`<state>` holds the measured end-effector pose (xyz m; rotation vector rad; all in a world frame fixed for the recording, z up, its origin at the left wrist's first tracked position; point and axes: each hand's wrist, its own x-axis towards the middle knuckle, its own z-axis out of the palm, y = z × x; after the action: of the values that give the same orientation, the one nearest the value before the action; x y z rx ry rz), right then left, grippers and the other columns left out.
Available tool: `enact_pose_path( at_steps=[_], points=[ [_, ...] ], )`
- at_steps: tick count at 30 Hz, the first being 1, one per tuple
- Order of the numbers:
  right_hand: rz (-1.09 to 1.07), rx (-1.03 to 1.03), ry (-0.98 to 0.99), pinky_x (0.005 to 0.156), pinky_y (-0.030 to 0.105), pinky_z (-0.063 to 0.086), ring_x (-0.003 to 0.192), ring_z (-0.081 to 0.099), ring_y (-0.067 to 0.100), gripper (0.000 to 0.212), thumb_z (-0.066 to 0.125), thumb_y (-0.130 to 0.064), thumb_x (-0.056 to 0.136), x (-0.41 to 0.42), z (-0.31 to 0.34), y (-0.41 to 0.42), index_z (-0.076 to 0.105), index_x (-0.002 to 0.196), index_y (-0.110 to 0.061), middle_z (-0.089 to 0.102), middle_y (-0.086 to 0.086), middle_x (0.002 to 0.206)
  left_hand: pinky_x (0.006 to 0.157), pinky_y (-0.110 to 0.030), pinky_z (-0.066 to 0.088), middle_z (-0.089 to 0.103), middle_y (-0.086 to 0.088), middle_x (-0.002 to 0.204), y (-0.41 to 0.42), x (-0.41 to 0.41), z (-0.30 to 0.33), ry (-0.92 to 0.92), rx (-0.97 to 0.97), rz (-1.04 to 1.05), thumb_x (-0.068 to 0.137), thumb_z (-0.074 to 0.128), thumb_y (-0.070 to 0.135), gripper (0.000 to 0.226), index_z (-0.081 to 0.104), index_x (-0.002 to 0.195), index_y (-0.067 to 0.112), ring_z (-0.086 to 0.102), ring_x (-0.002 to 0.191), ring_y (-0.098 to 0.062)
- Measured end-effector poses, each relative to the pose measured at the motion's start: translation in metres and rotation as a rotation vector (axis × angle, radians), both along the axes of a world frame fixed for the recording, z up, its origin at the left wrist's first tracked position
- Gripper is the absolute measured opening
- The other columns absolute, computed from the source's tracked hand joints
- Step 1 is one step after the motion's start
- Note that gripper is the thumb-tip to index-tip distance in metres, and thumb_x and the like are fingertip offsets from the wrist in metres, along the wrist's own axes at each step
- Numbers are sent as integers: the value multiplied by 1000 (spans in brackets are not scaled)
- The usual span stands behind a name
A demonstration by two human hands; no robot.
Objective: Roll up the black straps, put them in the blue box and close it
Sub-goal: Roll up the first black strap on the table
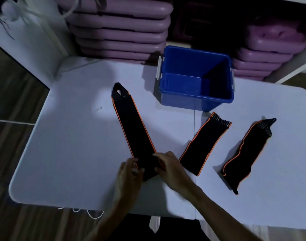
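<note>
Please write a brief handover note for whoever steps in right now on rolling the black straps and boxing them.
Left hand and right hand: both gripping the near end of the left strap, which lies flat on the white table; rolling seems just about to begin.
Middle strap and right strap: flat on the table, untouched.
Blue box: open and empty at the table's far side; no lid in view.
Done: nothing rolled yet.
Left: roll all three straps, put them in the box, find the lid and close it.

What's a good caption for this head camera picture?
Both hands grip the near end of one black strap; open blue box waits.
</note>
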<state>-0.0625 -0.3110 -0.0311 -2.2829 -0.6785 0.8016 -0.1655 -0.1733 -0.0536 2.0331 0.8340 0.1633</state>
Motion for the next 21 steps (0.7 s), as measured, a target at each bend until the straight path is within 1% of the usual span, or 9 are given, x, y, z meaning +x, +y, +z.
enact_pose_path(
  at_steps=[2, 5, 7, 9, 11, 14, 17, 19, 21],
  points=[
    [11, 14, -22, 81, 10, 36, 100, 53, 19, 49, 61, -5, 90, -9, 0, 1, 52, 136, -16, 44, 2, 106, 59, -9, 47, 51, -2, 95, -16, -11, 1, -25, -17, 7, 80, 70, 9, 32, 61, 110, 14, 58, 67, 4],
    [11, 75, -10, 85, 19, 43, 97, 52, 16, 42, 60, -12, 94, -18, -5, -4, 54, 136, -15, 46, 4, 107, 69, -18, 50, 50, -6, 104, -17, -21, 2, -151, 43, -11, 81, 66, 4, 37, 58, 111, 23, 55, 83, 6],
    [108, 89, -69, 93, 28, 45, 108, 51, 19, 41, 59, -19, 96, -21, -11, -13, 54, 136, -14, 46, 8, 121, 81, -22, 51, 47, -14, 123, -12, -30, -4, -221, 186, -199, 87, 59, 11, 32, 56, 116, 23, 50, 99, 0],
    [271, 24, -224, 97, 33, 47, 118, 48, 26, 48, 62, -22, 93, -23, -18, -21, 49, 139, -16, 40, 12, 141, 89, -27, 50, 44, -16, 136, -8, -43, -13, -147, 405, -425, 87, 56, 25, 37, 57, 124, 21, 46, 114, -17],
    [426, -82, -438, 89, 38, 51, 114, 49, 31, 57, 67, -28, 87, -20, -20, -24, 47, 139, -16, 38, 14, 148, 89, -35, 51, 47, -12, 136, -4, -49, -18, -126, 565, -523, 85, 57, 29, 45, 55, 128, 17, 47, 119, -27],
    [544, -69, -661, 79, 40, 52, 115, 54, 30, 49, 62, -29, 86, -10, -23, -22, 55, 132, -11, 53, 10, 139, 83, -38, 54, 64, -12, 119, -2, -42, -17, -170, 712, -521, 82, 57, 19, 36, 62, 116, 10, 61, 112, -29],
    [658, -41, -779, 85, 36, 44, 118, 58, 24, 43, 50, -32, 91, -1, -28, -21, 60, 127, -10, 64, 6, 128, 71, -38, 60, 74, -15, 100, -5, -33, -22, -182, 771, -499, 77, 66, 11, 25, 72, 100, 4, 71, 95, -30],
    [693, -14, -810, 85, 34, 42, 113, 60, 22, 40, 50, -32, 94, 5, -29, -20, 62, 126, -10, 68, 4, 121, 70, -37, 60, 74, -16, 94, -5, -31, -24, -208, 755, -469, 75, 67, 5, 23, 72, 98, 1, 72, 89, -30],
    [691, 45, -745, 81, 33, 43, 103, 61, 21, 34, 52, -29, 97, 11, -22, -16, 62, 124, -10, 70, 4, 110, 66, -36, 58, 72, -14, 87, -3, -27, -17, -224, 678, -446, 78, 62, 1, 21, 69, 98, -1, 70, 78, -28]
  ],
)
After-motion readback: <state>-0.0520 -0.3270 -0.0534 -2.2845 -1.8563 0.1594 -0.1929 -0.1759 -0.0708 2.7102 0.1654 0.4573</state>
